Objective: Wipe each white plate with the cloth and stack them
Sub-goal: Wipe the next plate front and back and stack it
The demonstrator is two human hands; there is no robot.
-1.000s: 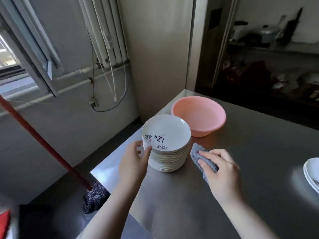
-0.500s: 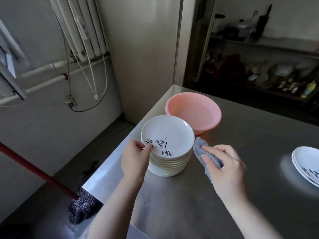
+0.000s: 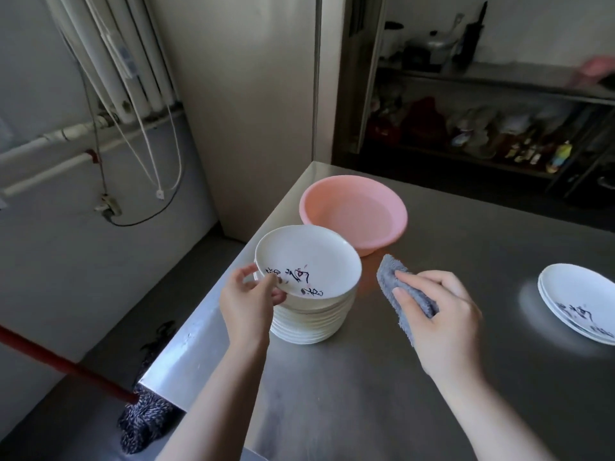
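Top plate (image 3: 307, 262) now tilted, its near-left rim raised off the tall stack (image 3: 309, 322) by the left hand (image 3: 248, 302), thumb over the rim and fingers curled beneath; a second ago the hand was only laid against the stack's side. Stack stands near the counter's (image 3: 382, 394) left edge, just in front of the pink basin (image 3: 354, 212). Grey cloth (image 3: 401, 299) is gripped in the right hand (image 3: 439, 319), fingers curled over it, just right of the stack. Two plates (image 3: 579, 302) (presumably wiped) are seen at the right edge. Judged: one plate being taken for wiping; most of the stack remains.
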